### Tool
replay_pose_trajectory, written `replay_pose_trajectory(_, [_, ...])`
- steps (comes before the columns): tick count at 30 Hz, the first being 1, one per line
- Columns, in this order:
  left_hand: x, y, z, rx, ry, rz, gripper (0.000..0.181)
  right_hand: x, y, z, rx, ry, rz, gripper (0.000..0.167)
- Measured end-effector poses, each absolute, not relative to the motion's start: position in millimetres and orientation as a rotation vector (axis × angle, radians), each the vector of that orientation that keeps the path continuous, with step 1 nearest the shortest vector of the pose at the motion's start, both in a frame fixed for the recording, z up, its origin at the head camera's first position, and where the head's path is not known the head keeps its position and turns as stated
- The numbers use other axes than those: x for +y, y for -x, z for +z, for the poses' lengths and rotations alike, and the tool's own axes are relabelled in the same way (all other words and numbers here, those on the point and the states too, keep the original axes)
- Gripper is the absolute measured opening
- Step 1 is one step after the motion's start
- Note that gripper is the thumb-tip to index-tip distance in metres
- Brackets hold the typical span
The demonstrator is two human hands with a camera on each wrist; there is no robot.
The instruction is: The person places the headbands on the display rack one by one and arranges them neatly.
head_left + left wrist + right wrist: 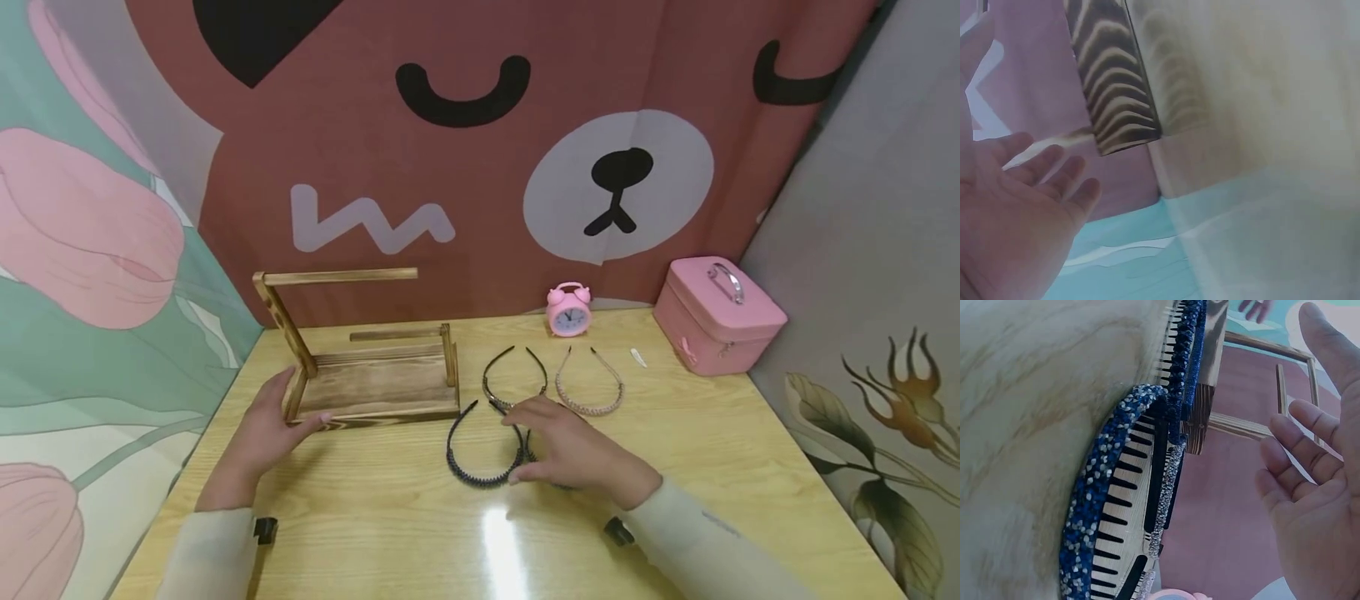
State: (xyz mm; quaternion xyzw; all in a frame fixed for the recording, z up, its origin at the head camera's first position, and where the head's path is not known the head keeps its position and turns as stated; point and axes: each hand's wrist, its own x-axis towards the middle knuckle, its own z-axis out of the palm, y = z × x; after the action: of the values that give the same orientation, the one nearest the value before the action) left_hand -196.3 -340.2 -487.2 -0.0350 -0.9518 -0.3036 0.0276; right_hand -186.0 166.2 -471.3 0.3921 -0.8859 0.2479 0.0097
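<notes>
A two-bar wooden rack [375,385] stands at the left of the table. My left hand [258,437] is at its left front corner, thumb along the front edge and fingers spread; whether it touches is unclear. In the left wrist view that hand [1022,212] is palm-up beside a striped wooden end [1119,94]. My right hand [573,450], fingers relaxed and holding nothing, hovers over several headbands, partly hiding one. A dark blue headband [480,482] lies left of it. The right wrist view shows the open right hand [1313,487] beside a beaded blue headband [1082,519] with comb teeth.
Behind the right hand lie a dark headband [487,383] and a pale pink one [600,410]. A pink alarm clock [568,312] stands at the back, a small white item [638,357] to its right, and a pink case [716,321] at the back right corner.
</notes>
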Motion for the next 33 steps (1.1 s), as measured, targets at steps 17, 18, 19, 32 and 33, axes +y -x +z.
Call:
replay_pose_trajectory(17, [-369.0,211.2,-508.5,-2.804,-0.034,-1.566,0.105,162.1,194.1,-487.7,-2.813,-1.152,0.866,0.075])
replay_pose_trajectory(18, [-370.6,211.8,-510.4,-2.806,-0.037,-1.591,0.104,161.4,194.3,-488.8,-2.822,-1.156,0.857,0.074])
replay_pose_trajectory(19, [-372.2,212.2,-512.4,-2.808,-0.043,-1.613,0.103,160.7,194.8,-489.5,-2.827,-1.165,0.851,0.073])
replay_pose_trajectory(32, [-379.9,217.2,-525.2,-2.813,-0.009,-1.708,0.098,152.2,198.8,-493.2,-2.864,-1.266,0.804,0.056])
replay_pose_trajectory(33, [-380.1,217.2,-525.7,-2.826,-0.010,-1.693,0.098,151.3,199.2,-494.1,-2.870,-1.283,0.788,0.054])
